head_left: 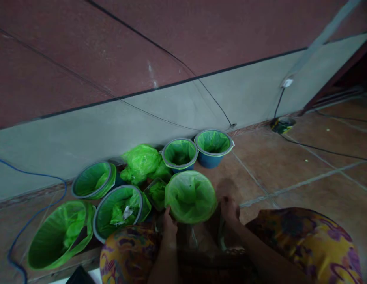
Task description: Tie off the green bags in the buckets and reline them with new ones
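A bucket lined with a thin green bag (191,197) stands between my knees, the bag's edge folded over its rim. My left hand (169,221) grips the bag's edge at the bucket's near left side, thumb on top. To the right of the bucket, my right hand (230,209) is closed, apart from the bag. From under its fingers hangs a narrow grey curved band (221,233), like the grey rims on the other buckets; its lower part is dim. Just behind stand two blue buckets with grey rims and green liners, one (180,154) nearer and one (214,148) farther right.
On the left are more green-lined buckets (93,179), one (120,211) with crumpled bag and white scraps inside. A heap of green bags (142,159) lies by the wall. A blue cable (65,189) runs at far left; a dark can (282,125) stands by the wall at right.
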The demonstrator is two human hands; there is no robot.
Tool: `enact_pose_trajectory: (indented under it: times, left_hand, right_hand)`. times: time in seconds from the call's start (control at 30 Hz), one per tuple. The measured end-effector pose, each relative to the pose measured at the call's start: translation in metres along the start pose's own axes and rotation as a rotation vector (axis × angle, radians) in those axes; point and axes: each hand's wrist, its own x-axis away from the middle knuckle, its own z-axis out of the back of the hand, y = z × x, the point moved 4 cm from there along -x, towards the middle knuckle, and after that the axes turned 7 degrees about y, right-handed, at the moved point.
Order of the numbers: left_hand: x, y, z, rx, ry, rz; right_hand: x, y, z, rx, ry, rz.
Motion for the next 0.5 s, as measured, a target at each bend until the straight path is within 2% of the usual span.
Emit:
enact_pose_trajectory:
  times: [0.07, 0.17, 0.2, 0.3, 0.4, 0.5]
  left_hand:
    - [-0.002, -0.004, -0.001, -0.024, 0.0, -0.036]
    - [-0.008, -0.009, -0.001, -0.102, -0.01, -0.078]
    - [-0.01, -0.009, 0.0, -0.137, -0.009, -0.091]
    - [-0.017, -0.007, 0.005, -0.225, 0.004, -0.136]
    - [-0.019, -0.003, 0.006, -0.254, -0.004, -0.173]
    - [-0.017, -0.003, 0.004, -0.251, -0.039, -0.189]
  right_hand:
    - [0.017, -0.032, -0.007, -0.003, -0.089, 0.299]
    - [0.066, -0.064, -0.042, 0.04, -0.456, 0.674]
    - [0.081, -0.067, -0.054, 0.086, -0.538, 0.732]
    - [0.1, -0.059, -0.081, 0.168, -0.618, 0.709]
    - [0.085, -0.044, -0.091, 0.222, -0.589, 0.603]
    - [0.061, -0.035, -0.09, 0.257, -0.547, 0.526]
